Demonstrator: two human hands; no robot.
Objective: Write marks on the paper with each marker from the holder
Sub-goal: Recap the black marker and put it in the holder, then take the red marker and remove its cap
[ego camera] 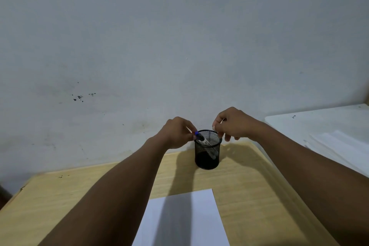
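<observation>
A black mesh holder (207, 156) stands near the far edge of the wooden table (79, 195), close to the wall. A white marker with a blue cap (201, 139) leans inside it, cap end over the left rim. My left hand (177, 132) pinches that blue cap end. My right hand (233, 124) hovers at the holder's right rim, fingers curled and pointing down, holding nothing that I can see. A white sheet of paper (201, 217) lies on the table in front of me, partly shadowed by my left arm.
A grey wall (159, 46) rises right behind the table. At the right stands a white surface (319, 126) with a stack of white sheets (343, 146) on it.
</observation>
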